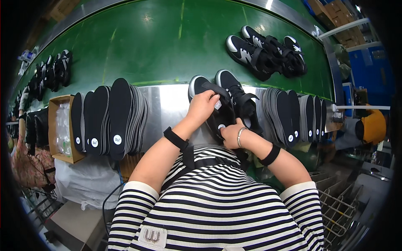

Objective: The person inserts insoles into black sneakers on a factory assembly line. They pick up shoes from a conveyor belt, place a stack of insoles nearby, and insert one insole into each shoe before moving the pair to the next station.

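In front of me a black shoe (198, 86) with a silver toe points away on the metal strip of the bench. My left hand (202, 108) is closed at its upper, by the strap, with a small whitish piece (217, 104) at the fingertips that I cannot identify. My right hand (233, 134) grips the heel end, its thumb beside the round white label of a black insole (221, 126) in the shoe opening. The matching shoe (233, 85) stands close on the right, its strap loose. The inside of the held shoe is mostly hidden.
Stacked black insoles (121, 113) stand on edge at left; more insoles (276, 113) stand at right. A cardboard box (52, 125) holds clear plastic pieces. Several shoes (268, 54) lie on the green belt (159, 46), others (63, 69) far left, near another person's gloved hand (25, 95).
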A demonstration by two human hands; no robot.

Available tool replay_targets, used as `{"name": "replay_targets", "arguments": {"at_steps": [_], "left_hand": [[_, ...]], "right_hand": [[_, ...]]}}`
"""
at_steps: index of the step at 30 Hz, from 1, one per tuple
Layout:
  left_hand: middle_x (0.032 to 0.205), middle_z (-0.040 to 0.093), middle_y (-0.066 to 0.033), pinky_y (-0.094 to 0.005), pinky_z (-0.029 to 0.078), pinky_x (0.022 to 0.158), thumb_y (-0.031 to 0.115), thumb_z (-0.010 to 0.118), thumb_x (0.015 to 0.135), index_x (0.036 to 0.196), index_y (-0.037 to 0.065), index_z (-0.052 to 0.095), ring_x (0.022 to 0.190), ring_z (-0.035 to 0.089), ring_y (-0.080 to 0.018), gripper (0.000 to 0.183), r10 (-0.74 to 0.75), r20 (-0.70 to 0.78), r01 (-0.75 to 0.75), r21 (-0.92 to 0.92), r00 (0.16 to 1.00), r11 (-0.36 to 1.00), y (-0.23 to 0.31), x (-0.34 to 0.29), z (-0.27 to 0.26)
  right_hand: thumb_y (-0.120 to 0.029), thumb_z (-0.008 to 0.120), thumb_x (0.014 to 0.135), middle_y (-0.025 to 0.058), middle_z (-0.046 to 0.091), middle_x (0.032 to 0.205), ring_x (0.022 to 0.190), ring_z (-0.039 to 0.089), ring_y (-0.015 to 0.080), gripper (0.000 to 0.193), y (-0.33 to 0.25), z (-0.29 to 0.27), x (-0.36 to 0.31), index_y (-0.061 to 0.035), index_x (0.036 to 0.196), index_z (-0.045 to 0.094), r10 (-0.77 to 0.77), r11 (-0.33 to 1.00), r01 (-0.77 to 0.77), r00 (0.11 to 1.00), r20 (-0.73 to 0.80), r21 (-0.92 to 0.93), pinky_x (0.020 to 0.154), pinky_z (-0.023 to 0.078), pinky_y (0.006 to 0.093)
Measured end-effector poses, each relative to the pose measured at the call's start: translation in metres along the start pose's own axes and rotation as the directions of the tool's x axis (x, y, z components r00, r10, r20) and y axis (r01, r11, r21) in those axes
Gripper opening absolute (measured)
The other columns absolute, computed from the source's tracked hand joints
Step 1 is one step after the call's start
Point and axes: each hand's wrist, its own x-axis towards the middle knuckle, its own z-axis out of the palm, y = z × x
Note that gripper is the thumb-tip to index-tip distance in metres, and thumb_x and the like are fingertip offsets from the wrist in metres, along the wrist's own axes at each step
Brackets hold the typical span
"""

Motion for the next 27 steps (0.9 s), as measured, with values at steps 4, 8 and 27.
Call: {"name": "replay_targets", "arguments": {"at_steps": [4, 8, 27], "left_hand": [[0.069, 0.059, -0.0094, -0.0273, 0.043, 0.059, 0.022, 0.052, 0.080, 0.086, -0.002, 0.057, 0.063, 0.055, -0.0148, 0.025, 0.002, 0.066, 0.003, -0.074, 0.998, 0.997, -0.008, 0.000, 0.000], [0.074, 0.061, -0.0068, -0.0255, 0.043, 0.062, 0.021, 0.052, 0.081, 0.089, -0.002, 0.058, 0.068, 0.055, -0.0112, 0.024, 0.017, 0.144, 0.002, -0.130, 0.989, 0.991, -0.005, -0.005, -0.004], [0.075, 0.060, -0.0095, -0.0277, 0.042, 0.065, 0.024, 0.052, 0.080, 0.083, -0.001, 0.059, 0.069, 0.054, -0.0188, 0.026, -0.076, 0.061, 0.084, -0.146, 0.995, 0.986, 0.003, 0.002, -0.018]], "right_hand": [[-0.025, 0.049, 0.078, 0.0136, 0.061, 0.085, 0.085, 0.058, 0.0239, 0.041, 0.005, 0.011, -0.004, 0.0027, 0.108, 0.046, -0.040, 0.998, 0.048, 0.979, -0.198, 0.037, 0.089, 0.029, 0.0452], [-0.025, 0.053, 0.082, 0.0080, 0.060, 0.084, 0.075, 0.056, 0.0102, 0.034, 0.026, 0.037, 0.029, 0.0020, 0.102, 0.051, 0.241, -0.010, 0.578, 0.793, -0.559, 0.816, 0.061, 0.044, 0.0204], [-0.014, 0.058, 0.077, 0.0010, 0.052, 0.065, 0.059, 0.047, 0.0082, 0.015, 0.006, 0.026, 0.010, 0.0000, 0.080, 0.057, 0.216, -0.432, 0.620, 0.776, -0.593, 0.655, 0.060, 0.036, 0.0193]]}}
